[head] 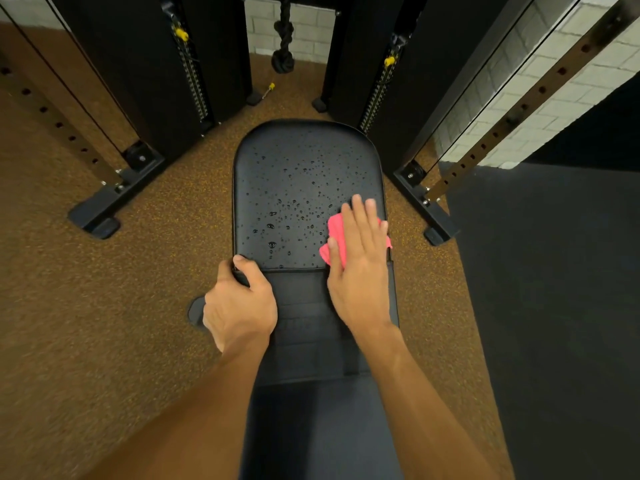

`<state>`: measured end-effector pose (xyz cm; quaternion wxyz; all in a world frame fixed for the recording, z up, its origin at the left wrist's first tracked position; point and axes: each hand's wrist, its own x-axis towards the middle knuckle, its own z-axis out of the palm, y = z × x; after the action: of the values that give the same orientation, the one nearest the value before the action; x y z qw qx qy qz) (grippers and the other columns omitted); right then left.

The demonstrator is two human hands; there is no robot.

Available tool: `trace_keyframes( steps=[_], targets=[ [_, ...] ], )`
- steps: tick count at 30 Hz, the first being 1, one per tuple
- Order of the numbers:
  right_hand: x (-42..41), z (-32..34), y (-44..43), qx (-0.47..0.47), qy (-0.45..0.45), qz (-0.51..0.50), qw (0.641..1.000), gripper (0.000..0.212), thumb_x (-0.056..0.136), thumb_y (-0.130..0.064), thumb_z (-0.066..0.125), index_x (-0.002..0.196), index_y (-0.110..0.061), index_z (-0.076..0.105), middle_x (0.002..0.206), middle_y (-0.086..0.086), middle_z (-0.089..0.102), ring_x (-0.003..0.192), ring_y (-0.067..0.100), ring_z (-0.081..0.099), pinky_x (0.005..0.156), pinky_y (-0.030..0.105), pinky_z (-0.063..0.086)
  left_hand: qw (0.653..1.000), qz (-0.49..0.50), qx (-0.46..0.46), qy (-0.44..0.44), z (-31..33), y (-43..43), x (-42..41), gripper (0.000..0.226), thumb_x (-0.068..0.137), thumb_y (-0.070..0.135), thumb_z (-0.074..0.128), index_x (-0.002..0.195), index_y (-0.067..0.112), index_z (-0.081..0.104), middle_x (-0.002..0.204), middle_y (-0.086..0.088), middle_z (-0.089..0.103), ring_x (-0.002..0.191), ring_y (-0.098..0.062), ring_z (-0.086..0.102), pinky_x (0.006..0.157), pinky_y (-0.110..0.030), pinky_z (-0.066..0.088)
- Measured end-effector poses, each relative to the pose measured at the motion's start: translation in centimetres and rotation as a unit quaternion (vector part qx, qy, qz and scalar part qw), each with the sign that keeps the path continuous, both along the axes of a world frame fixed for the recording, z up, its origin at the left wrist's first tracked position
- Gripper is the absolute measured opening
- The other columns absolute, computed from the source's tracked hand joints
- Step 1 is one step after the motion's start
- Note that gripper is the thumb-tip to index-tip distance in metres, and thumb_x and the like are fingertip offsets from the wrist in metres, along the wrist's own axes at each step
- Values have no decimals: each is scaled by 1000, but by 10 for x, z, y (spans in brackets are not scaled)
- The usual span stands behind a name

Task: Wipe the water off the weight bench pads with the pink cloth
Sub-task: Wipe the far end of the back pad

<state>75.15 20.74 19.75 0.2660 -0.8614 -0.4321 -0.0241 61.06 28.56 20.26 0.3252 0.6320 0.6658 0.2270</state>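
While my right hand (360, 261) lies flat on the pink cloth (334, 235), fingers straight and close together, it presses the cloth down on the near right corner of the far pad (304, 150) of the weight bench. The cloth is bunched under my palm; a pink fold shows to the left of my fingers and a small bit peeks out past the pad's right edge. My fingertips reach beyond the cloth onto the bare black vinyl.

Water drops (287, 209) bead across the middle and left of this pad, thickest just to the left of the cloth, thinner toward the rounded far end.

My left hand (239, 306) grips the pad's near left corner, thumb on top, the other fingers curled round the edge and out of sight beneath it.

Between my forearms runs the near pad (304, 337), dark and seamed, meeting the far pad at a narrow gap just beside both hands.

Under the bench is a speckled brown floor (138, 289), with a dark mat (554, 306) on my right. Beyond the bench stands a black cable machine (138, 64) with two yellow pins (181, 33) on its stacks, a knotted rope (284, 39) hanging between its columns, and a pale brick wall (304, 29) behind
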Motion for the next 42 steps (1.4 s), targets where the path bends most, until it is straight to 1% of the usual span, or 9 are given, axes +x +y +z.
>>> trace_keyframes(
  steps=[3, 9, 16, 22, 25, 28, 35, 40, 42],
  targets=[
    [9, 1, -26, -5, 6, 51, 999, 60, 111, -29, 45, 165, -5, 31, 177, 6, 21, 166, 19, 5, 135, 50, 11, 1000, 1, -1, -8, 0, -1, 0, 50, 110, 44, 29, 114, 12, 67, 91, -20, 72, 94, -48, 65, 79, -44, 39],
    [10, 4, 14, 23, 31, -98, 994, 56, 115, -29, 40, 165, -6, 30, 178, 7, 16, 166, 23, 2, 135, 50, 9, 1000, 5, -1, -9, 0, -1, 1, 48, 111, 44, 30, 116, 13, 67, 91, -18, 72, 94, -47, 66, 77, -41, 34],
    [0, 3, -9, -34, -31, 54, 997, 57, 115, -35, 39, 166, -10, 32, 177, 3, 20, 166, 17, 3, 135, 47, 10, 1000, 3, 0, -11, 3, -2, 1, 47, 111, 41, 32, 116, 10, 66, 91, -23, 72, 94, -49, 65, 77, -44, 37],
    [8, 4, 21, 12, 12, -105, 994, 57, 115, -32, 39, 165, -7, 31, 177, 6, 19, 166, 23, 4, 134, 52, 11, 1000, 2, 0, -11, 1, 0, -1, 47, 111, 42, 31, 119, 12, 67, 91, -21, 73, 93, -47, 66, 77, -41, 35],
    [-7, 4, 27, -24, -25, -16, 999, 57, 116, -32, 37, 167, -9, 27, 178, 6, 16, 166, 22, 1, 134, 50, 7, 1000, 5, 3, -11, 2, -1, 0, 47, 110, 43, 31, 117, 12, 67, 94, -23, 73, 95, -49, 65, 79, -46, 42],
    [-3, 3, -3, -50, -34, 88, 994, 57, 116, -32, 39, 167, -12, 28, 178, 2, 17, 166, 17, 1, 134, 49, 10, 1000, 4, -3, -12, 2, -1, 0, 47, 110, 43, 31, 113, 12, 66, 91, -22, 72, 93, -49, 65, 76, -44, 37],
    [4, 5, 23, -20, -15, -84, 996, 58, 116, -32, 35, 167, -7, 25, 178, 8, 15, 166, 24, 1, 134, 52, 9, 1000, 0, -3, -12, -2, 1, -1, 48, 110, 45, 30, 115, 14, 67, 88, -17, 72, 90, -46, 65, 76, -44, 39],
    [-9, 6, 17, -59, -52, 79, 994, 56, 116, -32, 38, 167, -11, 28, 177, 5, 20, 166, 21, 3, 134, 51, 11, 1000, -1, 0, -6, 1, 0, 0, 49, 110, 44, 31, 120, 13, 67, 96, -21, 73, 96, -49, 65, 82, -49, 45],
    [1, 3, -4, -53, -44, 74, 995, 57, 116, -34, 39, 167, -12, 27, 177, 3, 19, 166, 18, 2, 134, 49, 11, 1000, 1, -3, -10, 1, 0, 0, 48, 110, 44, 31, 117, 13, 67, 93, -20, 73, 94, -49, 65, 79, -47, 42]
  ],
)
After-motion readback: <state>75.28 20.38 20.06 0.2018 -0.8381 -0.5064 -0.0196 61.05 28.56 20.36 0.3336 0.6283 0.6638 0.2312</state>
